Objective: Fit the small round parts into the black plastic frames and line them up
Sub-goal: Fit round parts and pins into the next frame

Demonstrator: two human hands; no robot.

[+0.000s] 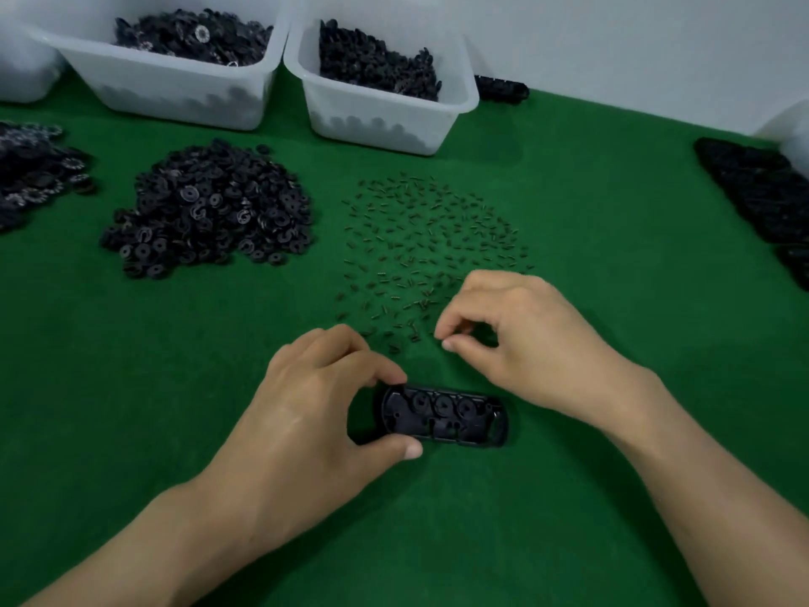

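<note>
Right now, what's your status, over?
Left hand grips frame, three discs seated. Right hand at pins, catch unclear. Nothing in the way.

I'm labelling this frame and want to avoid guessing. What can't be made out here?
Head view only:
Whether the right hand pinches one of the tiny scattered pieces: its curled fingers cover the spot.
Left end of the black plastic frame: hidden by the left hand gripping it.
The black pile at the right: cut off by the picture's edge.
The scattered pieces' exact shape: too small.
</note>
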